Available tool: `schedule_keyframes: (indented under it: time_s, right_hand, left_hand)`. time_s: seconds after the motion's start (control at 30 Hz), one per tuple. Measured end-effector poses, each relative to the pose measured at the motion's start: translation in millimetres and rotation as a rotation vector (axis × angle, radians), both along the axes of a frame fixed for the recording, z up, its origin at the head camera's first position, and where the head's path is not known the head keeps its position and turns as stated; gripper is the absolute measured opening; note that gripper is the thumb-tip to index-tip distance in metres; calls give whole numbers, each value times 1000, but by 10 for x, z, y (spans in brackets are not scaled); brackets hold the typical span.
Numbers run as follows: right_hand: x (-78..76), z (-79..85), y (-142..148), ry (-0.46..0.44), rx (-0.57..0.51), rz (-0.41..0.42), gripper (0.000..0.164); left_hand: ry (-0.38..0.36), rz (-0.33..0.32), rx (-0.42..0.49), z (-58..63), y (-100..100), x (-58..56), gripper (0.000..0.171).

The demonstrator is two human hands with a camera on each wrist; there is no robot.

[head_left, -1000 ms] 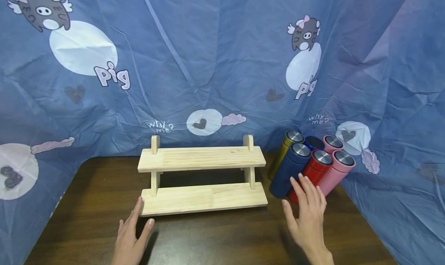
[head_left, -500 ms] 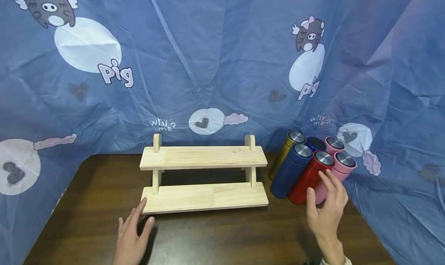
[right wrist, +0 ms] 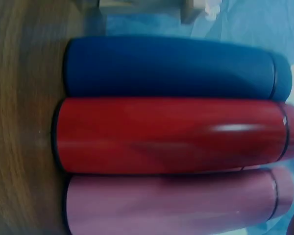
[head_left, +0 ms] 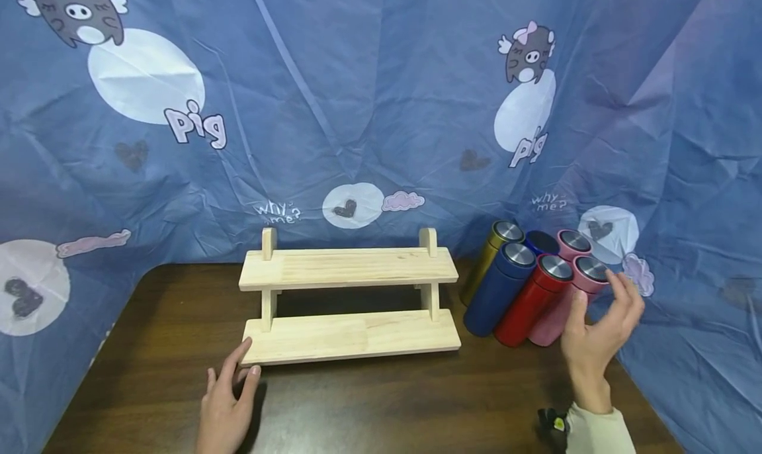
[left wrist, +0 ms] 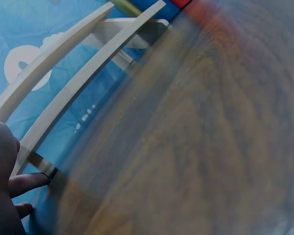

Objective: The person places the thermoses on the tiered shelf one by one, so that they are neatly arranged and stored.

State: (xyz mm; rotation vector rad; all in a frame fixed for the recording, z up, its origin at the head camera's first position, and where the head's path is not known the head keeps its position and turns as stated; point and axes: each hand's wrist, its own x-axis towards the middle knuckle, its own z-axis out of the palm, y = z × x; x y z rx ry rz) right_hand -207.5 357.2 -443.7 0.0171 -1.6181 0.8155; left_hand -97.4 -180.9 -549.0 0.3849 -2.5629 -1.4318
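Observation:
A two-tier wooden shelf (head_left: pixel 351 338) stands on the table. At its lower board's left front corner is my left hand (head_left: pixel 226 408), index fingertip on the corner and thumb by the front edge. In the left wrist view, fingers (left wrist: pixel 29 183) reach below the board. My right hand (head_left: pixel 598 341) is beside the front pink thermos bottle (head_left: pixel 553 318), thumb and fingers spread about its upper part. Left of that bottle stand a red thermos bottle (head_left: pixel 530 308) and a blue one (right wrist: pixel 166 66). In the right wrist view only a sliver of hand shows at the lower right.
Behind the front bottles stand a yellow-green thermos bottle (head_left: pixel 483 265), a dark blue one (head_left: pixel 542 242) and another pink one (head_left: pixel 575 242). A blue printed cloth (head_left: pixel 381 110) hangs behind and around the brown wooden table (head_left: pixel 369 408).
My right hand has moved right, from in front of the red bottle to beside the front pink one. My left hand stays at the shelf corner. The bottles and shelf have not moved.

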Motion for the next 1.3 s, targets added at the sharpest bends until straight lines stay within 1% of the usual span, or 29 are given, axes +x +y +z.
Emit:
schedule_keyframes:
  time_s: [0.17,0.3,0.37,0.43,0.53,0.63,0.8,0.87,1.0,1.1,1.3]
  right_hand:
    - [-123,-97,156,-42,-45,-9,53]
    - [-52,-24,44,-76,-84,24,53]
    - [-46,-56,68,-99,-99,37,54]
    - [-81,-156,174,-131,-100,49,55]
    - [-192,-364,415,-166,-80,75,58]
    - [-218,-445,532,-198,-55,116,59]
    - [-216,-483,566,-245,-27,160,60]
    - [-214,-503,565,-250,-24,166,60]
    - [-219,-535,565,-255,-22,159,61]
    - [-231,-550,558,-259,-26,155,62]
    - [-268,-552,545,-256,-42,131,66]
  left_hand:
    - [49,9,-18,-9,5,-11,54]
    - [84,3,-48,-33,8,-20,54]
    - [96,-5,-64,-44,13,-25,55]
    - [110,-13,-72,-54,19,-30,58]
    - [112,-31,-77,-60,25,-32,61]
    - [94,-44,-67,-56,27,-30,63]
    - [55,-41,-61,-42,10,-29,66]
    - [56,-46,-62,-47,1,-25,67]
    - [64,-61,-66,-58,-14,-9,67]
    - [74,-58,-70,-70,-27,0,66]
    - [79,-45,-63,-62,-39,-14,55]
